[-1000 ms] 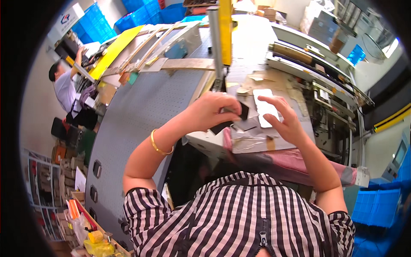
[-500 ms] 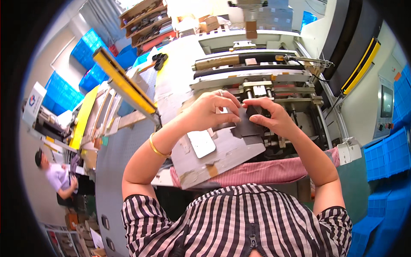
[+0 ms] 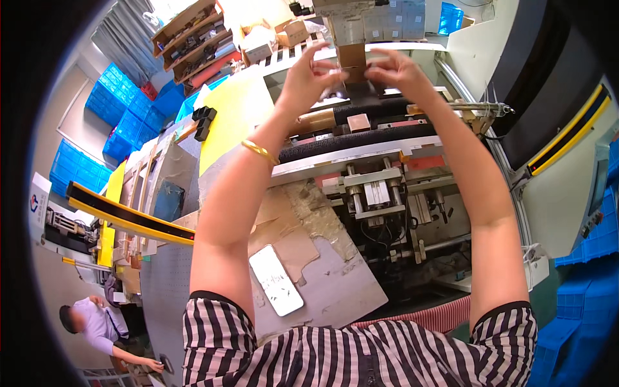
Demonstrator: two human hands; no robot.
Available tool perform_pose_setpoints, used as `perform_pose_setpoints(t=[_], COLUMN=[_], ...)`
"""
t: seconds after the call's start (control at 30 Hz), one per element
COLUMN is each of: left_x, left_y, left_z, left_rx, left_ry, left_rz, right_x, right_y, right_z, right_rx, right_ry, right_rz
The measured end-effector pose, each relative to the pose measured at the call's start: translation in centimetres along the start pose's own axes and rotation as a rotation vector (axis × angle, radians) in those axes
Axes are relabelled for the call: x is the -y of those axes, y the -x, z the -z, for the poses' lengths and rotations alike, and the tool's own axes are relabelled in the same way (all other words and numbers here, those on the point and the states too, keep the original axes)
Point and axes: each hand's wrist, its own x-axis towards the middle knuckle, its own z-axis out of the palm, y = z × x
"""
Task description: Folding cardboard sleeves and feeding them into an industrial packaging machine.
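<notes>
Arms stretch up, left hand and right hand fingers seemingly pinching a small brown box.

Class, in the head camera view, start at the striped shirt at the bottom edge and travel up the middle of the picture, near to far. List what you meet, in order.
Striped shirt → white phone lying face-up on grey cardboard sheet → metal clamp block of the machine → black roller → small brown block → left hand and right hand together at a cardboard piece.

A black-and-white striped short-sleeved shirt and a gold bangle are worn.
</notes>
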Motion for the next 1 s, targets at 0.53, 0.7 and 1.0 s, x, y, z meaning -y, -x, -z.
perform_pose_setpoints(t=[0.53, 0.7, 1.0], left_x=[-6.6, -5.6, -5.3], left_y=[26.3, 48.1, 100.0], left_z=[7.1, 16.3, 26.5], left_rx=[0.114, -0.418, -0.981], left_ry=[-0.152, -0.086, -1.099], left_rz=[-0.023, 0.396, 1.287], right_x=[10.4, 15.2, 19.4], right_y=[23.3, 31.7, 28.6], right_z=[-18.1, -27.4, -46.3], right_rx=[0.161, 0.575, 0.82], right_ry=[-0.268, -0.403, -0.064], right_rz=[-0.164, -0.416, -0.187])
